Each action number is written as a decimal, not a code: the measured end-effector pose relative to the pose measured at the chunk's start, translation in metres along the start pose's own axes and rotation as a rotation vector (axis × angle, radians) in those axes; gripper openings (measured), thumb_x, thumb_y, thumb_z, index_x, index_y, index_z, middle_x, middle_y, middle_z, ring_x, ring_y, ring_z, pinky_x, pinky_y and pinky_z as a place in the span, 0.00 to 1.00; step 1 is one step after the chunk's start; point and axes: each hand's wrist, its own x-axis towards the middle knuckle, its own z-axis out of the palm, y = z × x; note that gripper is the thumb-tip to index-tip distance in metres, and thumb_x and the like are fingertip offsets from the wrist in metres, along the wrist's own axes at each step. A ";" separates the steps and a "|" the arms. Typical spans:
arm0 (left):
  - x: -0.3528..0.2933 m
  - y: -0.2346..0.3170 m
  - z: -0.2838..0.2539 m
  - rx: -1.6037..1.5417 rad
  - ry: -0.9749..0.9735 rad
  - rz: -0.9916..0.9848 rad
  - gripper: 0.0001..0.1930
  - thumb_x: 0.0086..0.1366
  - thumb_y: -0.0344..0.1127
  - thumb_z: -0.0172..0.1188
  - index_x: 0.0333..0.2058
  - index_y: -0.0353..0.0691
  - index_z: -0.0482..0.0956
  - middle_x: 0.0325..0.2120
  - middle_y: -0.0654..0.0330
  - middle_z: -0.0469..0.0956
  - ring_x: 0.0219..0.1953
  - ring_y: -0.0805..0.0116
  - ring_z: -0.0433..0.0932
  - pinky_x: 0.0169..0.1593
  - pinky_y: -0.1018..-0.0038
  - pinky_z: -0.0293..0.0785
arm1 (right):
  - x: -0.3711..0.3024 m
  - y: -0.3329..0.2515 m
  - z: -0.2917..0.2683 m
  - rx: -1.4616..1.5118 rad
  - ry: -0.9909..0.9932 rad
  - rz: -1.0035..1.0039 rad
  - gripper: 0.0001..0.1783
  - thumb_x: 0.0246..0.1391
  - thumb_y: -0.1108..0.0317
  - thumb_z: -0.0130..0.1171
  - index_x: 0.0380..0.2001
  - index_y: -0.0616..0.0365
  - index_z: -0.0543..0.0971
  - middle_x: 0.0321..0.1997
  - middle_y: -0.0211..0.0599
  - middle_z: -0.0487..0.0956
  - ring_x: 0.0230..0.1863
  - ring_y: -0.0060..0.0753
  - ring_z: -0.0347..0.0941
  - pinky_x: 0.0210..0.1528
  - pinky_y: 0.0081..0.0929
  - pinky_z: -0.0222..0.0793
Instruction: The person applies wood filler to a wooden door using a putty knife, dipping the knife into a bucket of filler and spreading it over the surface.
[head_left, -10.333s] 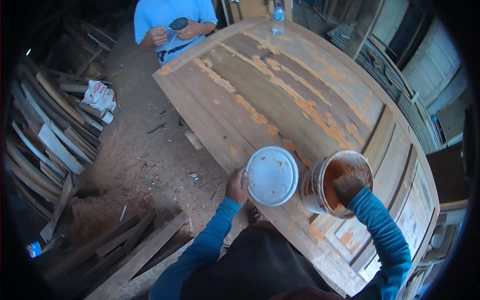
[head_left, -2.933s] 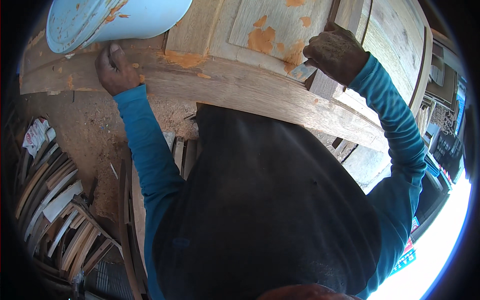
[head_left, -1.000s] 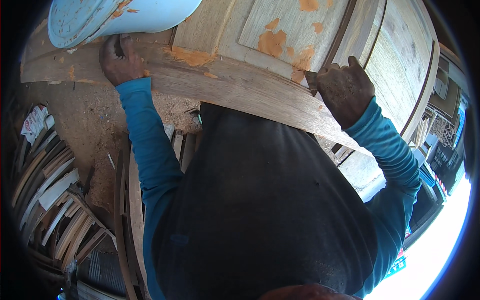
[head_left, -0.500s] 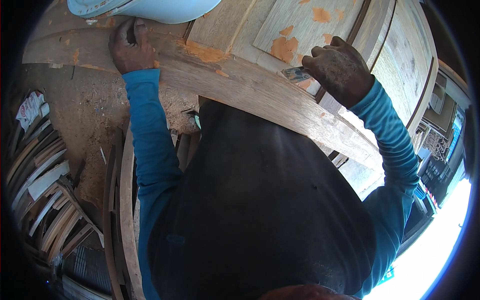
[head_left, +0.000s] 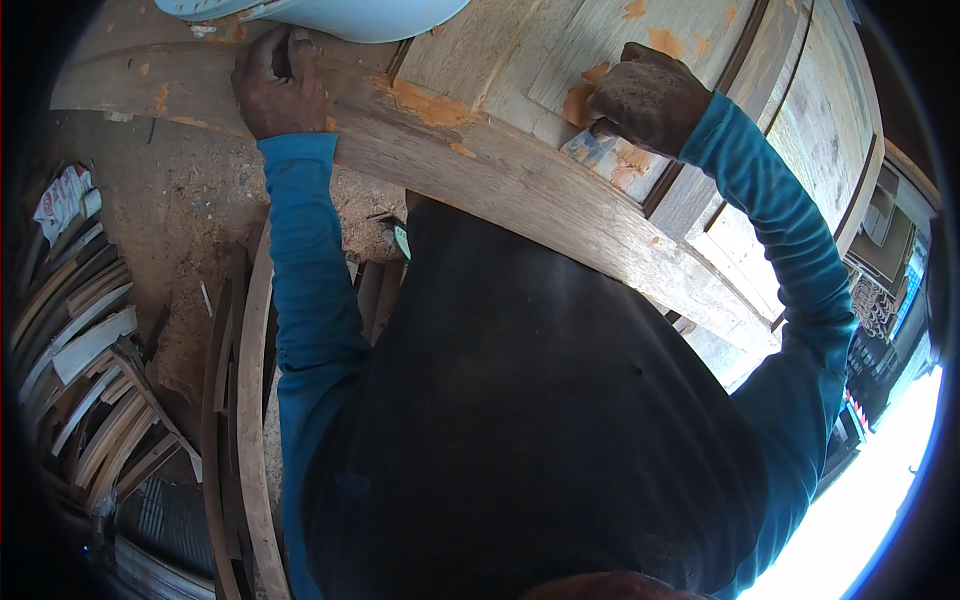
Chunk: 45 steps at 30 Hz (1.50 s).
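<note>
The right hand (head_left: 650,100) is wrapped around a putty knife (head_left: 588,150), likely light and stiff, best held by its hidden handle, blade over the paneled woodwork (head_left: 530,160) below-left of that fist; the left hand (head_left: 283,88) rests half-curled, any hold unclear.

Below the left fingers (head_left: 258,58) spreads a dusty brown floor (head_left: 190,220) with piled timber (head_left: 85,355) farther left, while white glare (head_left: 865,500) shines well right of the right fingers (head_left: 612,95).
</note>
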 end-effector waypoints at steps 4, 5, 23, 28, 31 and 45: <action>-0.001 -0.004 -0.001 0.029 -0.017 -0.019 0.14 0.66 0.40 0.64 0.44 0.37 0.85 0.43 0.50 0.81 0.47 0.48 0.79 0.53 0.54 0.76 | -0.006 -0.013 0.012 -0.220 0.073 0.087 0.16 0.48 0.62 0.76 0.37 0.52 0.81 0.30 0.39 0.83 0.36 0.36 0.82 0.46 0.38 0.76; -0.001 -0.005 0.000 0.032 -0.020 -0.023 0.14 0.66 0.40 0.64 0.44 0.37 0.85 0.43 0.50 0.81 0.47 0.48 0.79 0.53 0.54 0.76 | -0.010 -0.015 0.013 -0.194 0.068 0.122 0.16 0.48 0.63 0.76 0.37 0.52 0.80 0.31 0.39 0.83 0.37 0.36 0.83 0.45 0.39 0.76; 0.000 -0.002 0.000 0.051 -0.073 0.017 0.14 0.66 0.39 0.64 0.43 0.34 0.85 0.43 0.51 0.81 0.48 0.49 0.76 0.52 0.54 0.75 | -0.030 -0.038 -0.005 -0.082 0.270 0.239 0.08 0.56 0.65 0.69 0.35 0.56 0.84 0.30 0.43 0.84 0.32 0.35 0.82 0.50 0.39 0.72; 0.000 0.000 -0.001 0.060 -0.062 0.028 0.14 0.65 0.38 0.64 0.44 0.35 0.85 0.44 0.52 0.81 0.49 0.49 0.76 0.53 0.55 0.76 | 0.007 -0.023 -0.002 -0.141 0.218 0.166 0.10 0.49 0.61 0.72 0.32 0.54 0.85 0.29 0.39 0.84 0.30 0.37 0.79 0.44 0.37 0.74; 0.000 -0.002 0.000 0.015 -0.051 0.036 0.14 0.65 0.38 0.64 0.44 0.35 0.85 0.44 0.52 0.81 0.50 0.49 0.76 0.54 0.55 0.76 | 0.027 -0.023 -0.010 -0.134 0.082 0.195 0.13 0.45 0.58 0.75 0.31 0.51 0.86 0.30 0.36 0.84 0.34 0.38 0.79 0.45 0.38 0.75; -0.002 0.000 -0.001 0.039 -0.058 0.024 0.13 0.65 0.39 0.65 0.42 0.35 0.85 0.43 0.51 0.81 0.49 0.48 0.76 0.53 0.53 0.75 | 0.022 -0.020 0.007 -0.071 -0.006 0.419 0.14 0.46 0.59 0.76 0.34 0.53 0.86 0.31 0.38 0.84 0.40 0.41 0.85 0.45 0.39 0.82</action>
